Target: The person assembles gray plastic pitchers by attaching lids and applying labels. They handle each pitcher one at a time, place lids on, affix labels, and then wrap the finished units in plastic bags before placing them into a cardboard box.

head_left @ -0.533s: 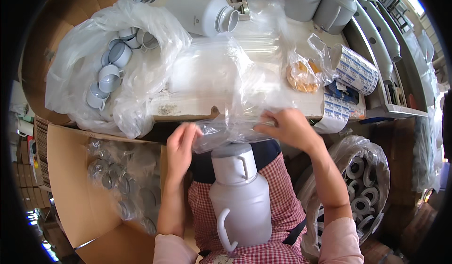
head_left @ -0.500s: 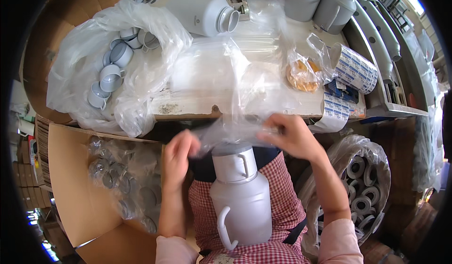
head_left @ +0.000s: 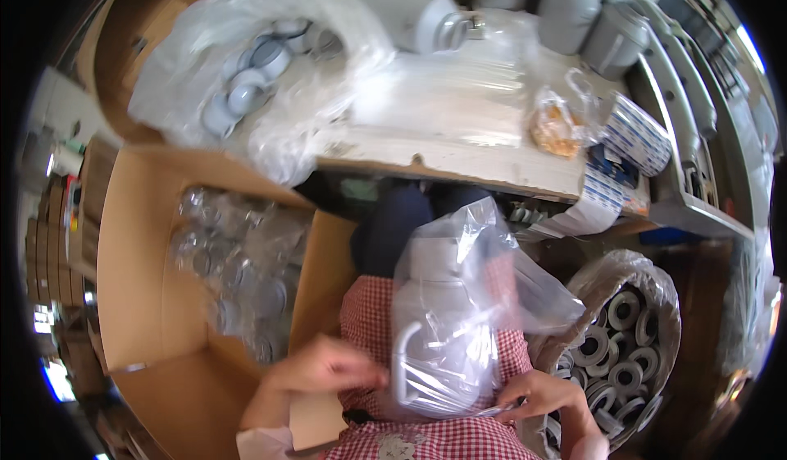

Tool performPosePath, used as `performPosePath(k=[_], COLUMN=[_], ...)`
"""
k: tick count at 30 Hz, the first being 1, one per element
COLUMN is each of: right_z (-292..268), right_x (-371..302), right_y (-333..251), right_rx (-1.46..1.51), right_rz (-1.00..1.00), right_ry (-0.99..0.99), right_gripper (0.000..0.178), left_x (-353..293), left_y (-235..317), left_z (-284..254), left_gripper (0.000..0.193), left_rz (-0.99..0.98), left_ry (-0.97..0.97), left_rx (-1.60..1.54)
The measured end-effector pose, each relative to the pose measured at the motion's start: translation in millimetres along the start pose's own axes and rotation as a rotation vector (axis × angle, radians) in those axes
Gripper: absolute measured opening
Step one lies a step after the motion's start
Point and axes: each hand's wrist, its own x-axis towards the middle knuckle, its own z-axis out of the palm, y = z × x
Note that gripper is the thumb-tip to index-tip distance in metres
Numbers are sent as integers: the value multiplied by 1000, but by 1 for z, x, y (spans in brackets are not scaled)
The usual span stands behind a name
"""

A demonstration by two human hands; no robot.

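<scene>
Room to reach through opens beyond the bagged jug (head_left: pixel 447 329), before the table (head_left: pixel 459 169), though the bag's peak (head_left: pixel 484 210) juts into it. A carton wall (head_left: pixel 324 267) blocks low passage on the jug's left; a loose plastic flap (head_left: pixel 543 298) spreads right toward a ring-filled tub (head_left: pixel 635 265).

The head-worn fisheye looks down from close above the lap (head_left: pixel 362 308), facing the workbench (head_left: pixel 459 163).
</scene>
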Motion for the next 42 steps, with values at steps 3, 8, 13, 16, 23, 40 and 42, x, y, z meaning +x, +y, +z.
performPosePath(k=[3,8,13,16,23,40,42], right_z=[1,-17,-36,-55,-82,-67,-69], right_x=[-31,-49,-25,2,32,36,31], right_y=[9,27,45,54,38,33,45], right_rx=[-8,92,312,362,62,474,444], right_rz=[311,399,325,288,457,405,431], right_ry=[-46,58,714,807,713,791,812], right_gripper=[18,17,34,15,24,29,37], left_x=[22,25,-81,-176,-327,-289,-256], left_y=[27,29,49,64,-141,-239,-178], left_z=[-3,6,-47,-83,-214,-278,-248], left_gripper=[34,26,24,32,19,37,34], left_rz=[460,585,419,-422,-1044,-915,-966], left_ry=[300,28,374,1133,972,448,568], left_rx=[610,920,1089,301,1528,903,1124])
